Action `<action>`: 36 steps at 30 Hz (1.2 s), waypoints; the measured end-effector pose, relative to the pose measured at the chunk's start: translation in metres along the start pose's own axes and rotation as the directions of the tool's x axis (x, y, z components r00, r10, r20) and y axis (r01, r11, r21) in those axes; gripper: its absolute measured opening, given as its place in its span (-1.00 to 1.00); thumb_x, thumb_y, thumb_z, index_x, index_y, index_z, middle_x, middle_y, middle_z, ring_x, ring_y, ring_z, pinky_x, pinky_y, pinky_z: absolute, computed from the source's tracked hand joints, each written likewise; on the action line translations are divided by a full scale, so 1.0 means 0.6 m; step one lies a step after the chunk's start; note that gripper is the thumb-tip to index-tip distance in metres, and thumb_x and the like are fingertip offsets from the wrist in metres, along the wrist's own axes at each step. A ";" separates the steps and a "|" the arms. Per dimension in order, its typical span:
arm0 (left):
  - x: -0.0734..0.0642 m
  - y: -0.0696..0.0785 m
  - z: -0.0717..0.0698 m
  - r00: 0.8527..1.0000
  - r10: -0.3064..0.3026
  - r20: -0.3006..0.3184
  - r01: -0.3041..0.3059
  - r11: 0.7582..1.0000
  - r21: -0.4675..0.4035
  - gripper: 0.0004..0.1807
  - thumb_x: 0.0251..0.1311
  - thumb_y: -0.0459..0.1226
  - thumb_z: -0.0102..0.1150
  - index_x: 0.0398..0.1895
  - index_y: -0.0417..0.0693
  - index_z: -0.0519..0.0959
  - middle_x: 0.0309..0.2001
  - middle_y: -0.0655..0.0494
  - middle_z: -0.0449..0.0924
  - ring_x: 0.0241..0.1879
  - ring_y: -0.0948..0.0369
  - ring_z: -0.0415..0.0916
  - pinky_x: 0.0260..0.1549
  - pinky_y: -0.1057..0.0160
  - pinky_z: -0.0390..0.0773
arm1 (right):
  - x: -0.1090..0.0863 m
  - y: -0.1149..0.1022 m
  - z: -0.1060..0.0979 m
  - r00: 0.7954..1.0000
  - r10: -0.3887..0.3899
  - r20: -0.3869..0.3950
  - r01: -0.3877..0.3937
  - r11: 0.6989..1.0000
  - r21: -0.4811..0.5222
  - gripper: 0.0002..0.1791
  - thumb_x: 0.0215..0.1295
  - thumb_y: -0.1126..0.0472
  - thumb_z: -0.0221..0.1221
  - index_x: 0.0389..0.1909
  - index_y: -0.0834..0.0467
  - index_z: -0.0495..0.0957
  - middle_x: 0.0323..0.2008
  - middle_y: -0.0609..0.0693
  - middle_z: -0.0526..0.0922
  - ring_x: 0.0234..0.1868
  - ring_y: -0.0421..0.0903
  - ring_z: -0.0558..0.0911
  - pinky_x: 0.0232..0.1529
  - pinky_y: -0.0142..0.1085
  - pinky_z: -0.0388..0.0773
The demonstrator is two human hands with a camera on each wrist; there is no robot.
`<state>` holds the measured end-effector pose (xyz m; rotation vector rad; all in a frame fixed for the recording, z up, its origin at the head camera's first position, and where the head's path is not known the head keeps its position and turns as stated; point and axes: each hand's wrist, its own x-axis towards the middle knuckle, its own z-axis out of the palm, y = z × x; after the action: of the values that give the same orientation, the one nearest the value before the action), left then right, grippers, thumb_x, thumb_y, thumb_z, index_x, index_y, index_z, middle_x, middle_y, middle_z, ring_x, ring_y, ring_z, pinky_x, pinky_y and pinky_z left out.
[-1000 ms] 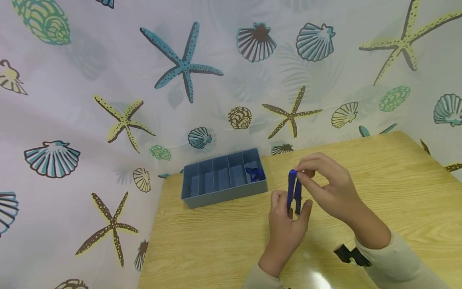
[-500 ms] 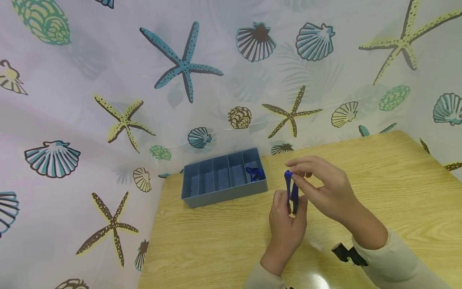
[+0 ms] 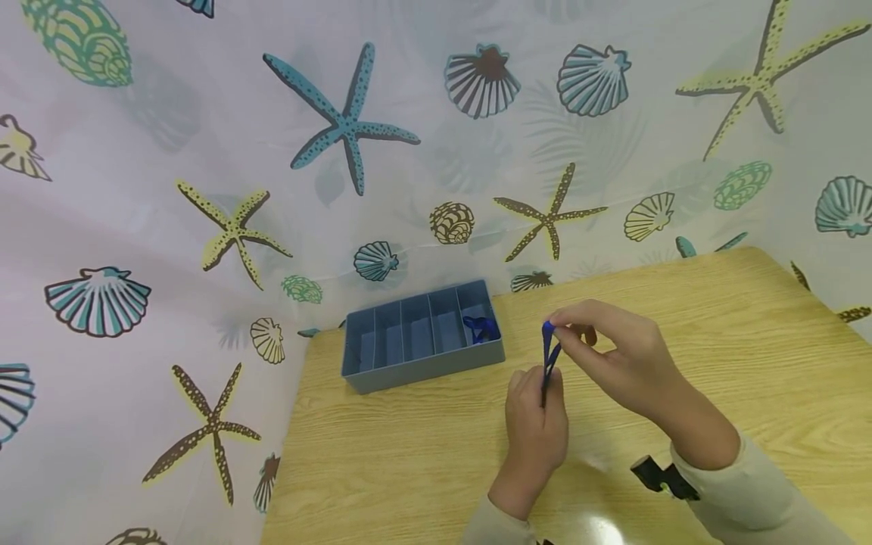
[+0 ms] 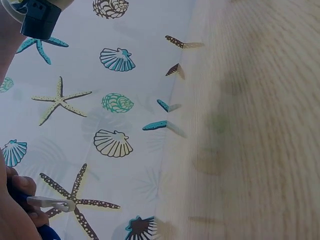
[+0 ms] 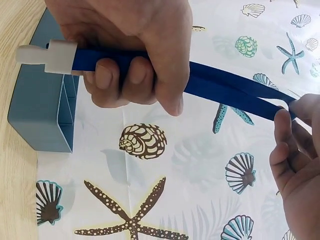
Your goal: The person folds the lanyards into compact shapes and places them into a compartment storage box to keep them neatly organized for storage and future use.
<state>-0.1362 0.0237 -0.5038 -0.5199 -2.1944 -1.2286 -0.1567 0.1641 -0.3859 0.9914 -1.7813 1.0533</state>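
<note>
My left hand (image 3: 536, 428) grips a folded blue lanyard (image 3: 547, 344) low down, fingers and thumb curled round its doubled strap. Above it, my right hand (image 3: 616, 356) pinches the lanyard's folded top between thumb and fingertips. The right wrist view shows the blue strap (image 5: 220, 82) stretched between both hands, with a white plastic clip (image 5: 47, 56) sticking out beyond the left fist. That clip (image 4: 52, 202) also shows in the left wrist view, beside the left fingers. Both hands are raised over the wooden table (image 3: 381, 462).
A grey-blue tray (image 3: 425, 369) with several compartments stands at the back of the table, left of the hands. Its rightmost compartment holds another bundle of blue strap (image 3: 481, 328). A white cloth (image 3: 409, 68) printed with shells and starfish hangs behind and at the sides.
My left hand has closed its thumb and fingers tightly around the strap, drawing its two sides together. The right hand has kept its pinch on the top, shifting only slightly.
</note>
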 end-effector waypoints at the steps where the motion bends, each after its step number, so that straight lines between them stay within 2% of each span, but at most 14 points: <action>1: 0.000 -0.001 0.000 1.000 0.004 0.000 -0.004 1.000 0.003 -0.52 0.66 -0.25 -0.08 -0.60 0.03 0.34 -0.65 0.25 0.29 -0.48 0.40 0.05 -0.46 0.47 0.13 | 0.000 0.001 -0.001 1.000 0.006 0.003 -0.006 1.000 0.022 -0.63 0.63 0.07 0.14 -0.21 0.29 0.72 -0.32 0.07 0.77 -0.38 -0.35 0.51 -0.37 -0.50 0.46; 3: -0.001 -0.003 -0.002 1.000 -0.002 0.005 0.002 1.000 -0.005 -0.51 0.66 -0.24 -0.07 -0.62 0.03 0.34 -0.67 0.25 0.28 -0.47 0.38 0.07 -0.45 0.46 0.13 | -0.002 0.002 -0.005 1.000 0.025 0.015 -0.025 0.998 0.049 -0.67 0.62 0.10 0.16 -0.19 0.29 0.71 -0.30 0.05 0.75 -0.35 -0.37 0.52 -0.34 -0.51 0.49; 6: -0.001 -0.003 -0.005 0.999 -0.031 0.031 0.032 0.999 -0.041 -0.49 0.66 -0.21 -0.06 -0.64 0.03 0.34 -0.68 0.25 0.27 -0.44 0.38 0.10 -0.42 0.47 0.16 | -0.003 0.001 -0.010 0.997 0.068 0.041 -0.073 0.990 0.123 -0.91 0.47 0.36 0.26 -0.16 0.32 0.68 -0.26 0.05 0.72 -0.34 -0.34 0.56 -0.29 -0.52 0.53; 7: -0.001 -0.003 -0.006 0.998 -0.045 0.043 0.048 0.997 -0.059 -0.48 0.67 -0.20 -0.06 -0.64 0.03 0.34 -0.68 0.25 0.27 -0.43 0.38 0.11 -0.42 0.47 0.17 | -0.004 -0.001 -0.013 0.993 0.101 0.056 -0.108 0.983 0.151 -0.90 0.39 0.47 0.28 -0.14 0.32 0.67 -0.25 0.04 0.71 -0.34 -0.33 0.58 -0.27 -0.53 0.56; 10: -0.001 -0.003 -0.008 0.994 -0.076 0.078 0.084 0.991 -0.105 -0.44 0.68 -0.17 -0.05 -0.67 0.02 0.32 -0.69 0.25 0.25 -0.43 0.40 0.13 -0.45 0.48 0.18 | -0.005 -0.008 -0.020 0.969 0.218 0.112 -0.239 0.944 0.227 -0.62 0.14 0.72 0.28 -0.08 0.32 0.65 -0.22 -0.02 0.70 -0.32 -0.28 0.64 -0.23 -0.52 0.62; 14: -0.001 -0.005 -0.010 0.990 -0.090 0.105 0.104 0.985 -0.135 -0.41 0.66 -0.16 -0.02 -0.71 0.00 0.28 -0.71 0.25 0.19 -0.48 0.42 0.11 -0.50 0.47 0.15 | -0.007 -0.012 -0.029 0.926 0.335 0.175 -0.374 0.880 0.292 -0.55 0.14 0.77 0.24 -0.02 0.32 0.63 -0.18 -0.08 0.68 -0.29 -0.25 0.66 -0.22 -0.48 0.65; 18: 0.002 -0.006 -0.012 0.991 -0.088 0.097 0.101 0.984 -0.146 -0.40 0.58 -0.25 0.07 -0.77 -0.04 0.24 -0.74 0.20 0.17 -0.50 0.42 0.07 -0.51 0.46 0.13 | -0.008 -0.012 -0.036 0.915 0.348 0.203 -0.400 0.844 0.358 -0.54 0.13 0.78 0.25 0.01 0.36 0.61 -0.18 -0.05 0.67 -0.30 -0.23 0.64 -0.24 -0.45 0.64; 20: 0.004 -0.006 -0.014 0.990 -0.100 0.100 0.116 0.980 -0.162 -0.39 0.52 -0.29 0.12 -0.79 -0.06 0.22 -0.75 0.16 0.17 -0.50 0.43 0.06 -0.49 0.47 0.12 | -0.007 -0.010 -0.039 0.918 0.336 0.210 -0.395 0.817 0.421 -0.51 0.11 0.79 0.24 0.07 0.42 0.57 -0.20 -0.02 0.66 -0.31 -0.22 0.63 -0.28 -0.43 0.63; 25: 0.003 -0.011 -0.011 0.992 -0.098 0.082 0.114 0.970 -0.217 -0.34 0.48 -0.28 0.20 -0.84 -0.04 0.17 -0.79 0.18 0.13 -0.53 0.44 0.05 -0.53 0.47 0.11 | -0.009 -0.002 -0.038 0.942 0.272 0.196 -0.332 0.687 0.646 -0.35 0.04 0.89 0.08 0.23 0.58 0.39 -0.22 0.07 0.67 -0.37 -0.15 0.61 -0.42 -0.34 0.56; 27: 0.001 -0.014 -0.008 0.993 -0.091 0.075 0.107 0.967 -0.233 -0.33 0.47 -0.28 0.21 -0.84 -0.03 0.15 -0.78 0.20 0.12 -0.55 0.44 0.06 -0.56 0.46 0.12 | -0.011 0.001 -0.037 0.949 0.253 0.189 -0.311 0.645 0.698 -0.32 0.00 0.92 0.00 0.24 0.60 0.37 -0.21 0.09 0.68 -0.38 -0.14 0.61 -0.45 -0.32 0.55; 29: -0.001 -0.015 -0.007 0.990 -0.104 0.094 0.125 0.958 -0.258 -0.33 0.48 -0.28 0.20 -0.84 -0.03 0.15 -0.78 0.20 0.12 -0.57 0.44 0.06 -0.56 0.45 0.13 | -0.010 0.002 -0.038 0.950 0.246 0.192 -0.306 0.625 0.718 -0.31 -0.02 0.93 -0.05 0.23 0.61 0.37 -0.21 0.10 0.68 -0.38 -0.13 0.62 -0.46 -0.33 0.56; 32: -0.003 -0.015 -0.008 0.976 -0.137 0.166 0.185 0.930 -0.318 -0.35 0.56 -0.25 0.13 -0.80 -0.06 0.19 -0.73 0.20 0.13 -0.60 0.45 0.07 -0.58 0.47 0.14 | -0.009 0.003 -0.040 0.951 0.246 0.190 -0.304 0.610 0.732 -0.34 -0.03 0.94 -0.07 0.18 0.60 0.41 -0.18 0.12 0.68 -0.33 -0.12 0.64 -0.38 -0.35 0.61; 34: -0.005 -0.014 -0.010 0.959 -0.157 0.238 0.238 0.900 -0.364 -0.40 0.60 -0.21 0.09 -0.73 -0.10 0.26 -0.70 0.20 0.15 -0.62 0.45 0.08 -0.60 0.47 0.14 | -0.008 0.003 -0.043 0.948 0.255 0.189 -0.310 0.615 0.725 -0.39 -0.01 0.93 -0.04 0.13 0.60 0.44 -0.16 0.12 0.68 -0.30 -0.11 0.63 -0.32 -0.35 0.62; 36: -0.007 -0.013 -0.013 0.937 -0.157 0.313 0.279 0.876 -0.394 -0.48 0.65 -0.19 -0.01 -0.62 -0.13 0.33 -0.65 0.19 0.18 -0.62 0.46 0.09 -0.60 0.46 0.15 | -0.008 0.003 -0.047 0.934 0.297 0.199 -0.348 0.625 0.699 -0.48 0.07 0.89 0.03 0.08 0.56 0.48 -0.15 0.09 0.69 -0.26 -0.11 0.64 -0.27 -0.36 0.64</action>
<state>-0.1354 0.0126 -0.5084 -0.6600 -2.2501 -1.8940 -0.1494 0.1917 -0.3820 1.1818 -1.6275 2.0986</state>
